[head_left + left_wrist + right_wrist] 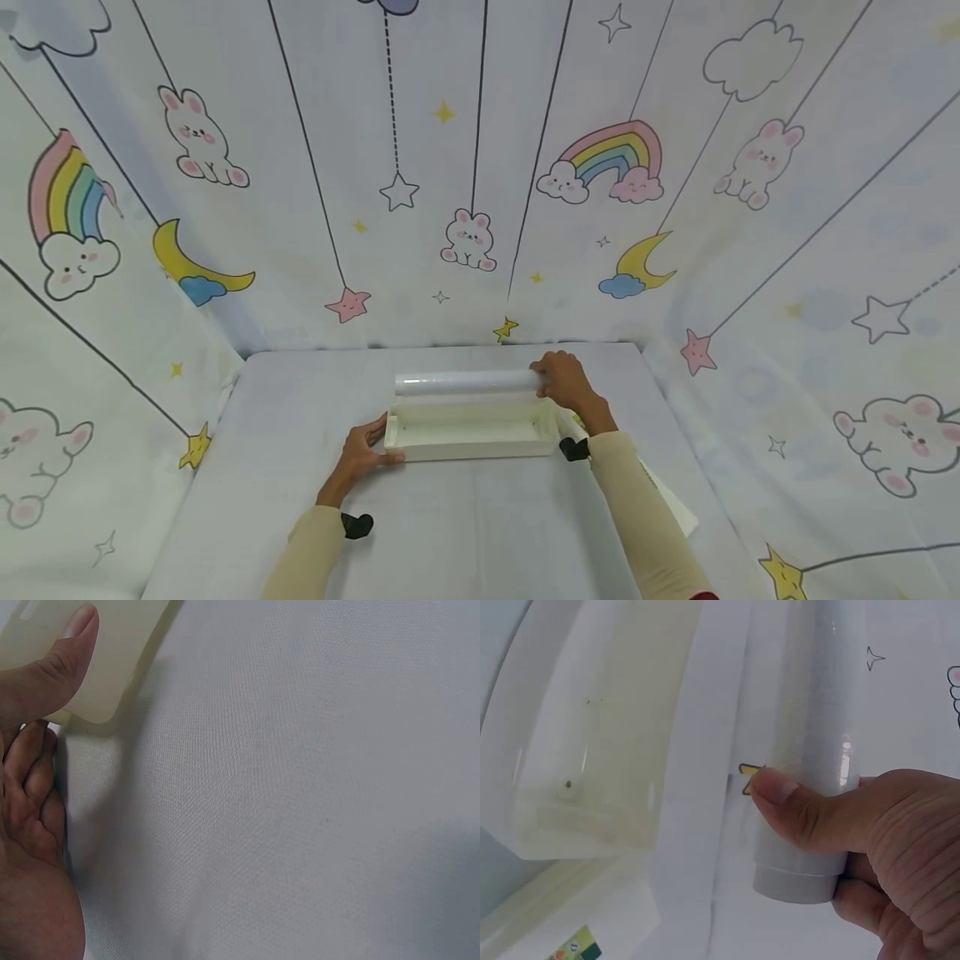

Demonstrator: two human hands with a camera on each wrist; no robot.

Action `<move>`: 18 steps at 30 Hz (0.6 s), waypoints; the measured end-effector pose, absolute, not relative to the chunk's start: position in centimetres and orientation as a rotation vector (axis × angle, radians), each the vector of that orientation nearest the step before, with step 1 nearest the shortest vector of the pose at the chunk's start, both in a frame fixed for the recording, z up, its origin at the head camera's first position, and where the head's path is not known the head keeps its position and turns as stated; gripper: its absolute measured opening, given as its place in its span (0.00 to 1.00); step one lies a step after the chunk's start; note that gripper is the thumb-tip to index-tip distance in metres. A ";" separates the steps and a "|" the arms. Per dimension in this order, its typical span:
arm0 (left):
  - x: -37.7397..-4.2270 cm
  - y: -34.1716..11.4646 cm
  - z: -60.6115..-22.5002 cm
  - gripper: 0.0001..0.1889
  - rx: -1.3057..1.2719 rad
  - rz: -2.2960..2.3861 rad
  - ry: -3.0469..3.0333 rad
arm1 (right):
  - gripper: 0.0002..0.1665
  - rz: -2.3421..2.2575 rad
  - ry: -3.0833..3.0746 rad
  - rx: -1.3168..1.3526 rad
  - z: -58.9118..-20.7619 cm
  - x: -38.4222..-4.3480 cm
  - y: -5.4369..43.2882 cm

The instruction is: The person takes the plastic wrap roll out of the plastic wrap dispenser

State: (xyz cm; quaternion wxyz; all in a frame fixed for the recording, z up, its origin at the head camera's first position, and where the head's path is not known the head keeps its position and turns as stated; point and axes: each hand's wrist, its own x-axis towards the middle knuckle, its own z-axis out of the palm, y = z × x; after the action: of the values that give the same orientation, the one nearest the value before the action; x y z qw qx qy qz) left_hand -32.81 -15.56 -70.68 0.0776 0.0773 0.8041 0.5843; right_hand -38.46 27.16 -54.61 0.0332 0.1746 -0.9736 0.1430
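A long, open cream plastic box (472,452) lies across the white table, its hollow inside facing up. My left hand (362,452) holds its left end; the thumb (69,664) presses on the front wall, and the other fingers are partly hidden at the end. Just behind the box is a shiny roll of clear plastic film (465,383). My right hand (567,385) grips the right end of this roll, with the thumb (784,799) across it and a grey core end (795,887) showing below. The roll is outside the box, parallel to it.
Under the right forearm lies a long cream-white piece (675,500), bearing a green printed label (577,945); the arm partly covers it. White cloth walls (420,275) printed with rabbits, stars and rainbows enclose the table (300,400) at the back and sides.
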 end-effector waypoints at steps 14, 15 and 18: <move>-32.7 -15.4 -70.4 0.55 0.202 1.742 2.412 | 0.32 0.469 -2.970 0.521 -54.4 -40.1 27.5; -32.7 -15.3 -70.4 0.55 0.204 1.739 2.417 | 0.32 0.470 -2.966 0.528 -54.4 -40.2 27.6; -32.7 -15.3 -70.3 0.55 0.213 1.739 2.424 | 0.32 0.459 -2.959 0.540 -54.4 -40.4 27.5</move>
State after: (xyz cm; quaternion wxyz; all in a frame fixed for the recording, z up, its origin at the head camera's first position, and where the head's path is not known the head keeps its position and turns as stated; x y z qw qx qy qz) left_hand -32.66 -15.26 -70.32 0.0753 0.0710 0.8082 0.5798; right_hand -40.41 27.55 -54.42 0.0496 0.1774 -0.9713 0.1507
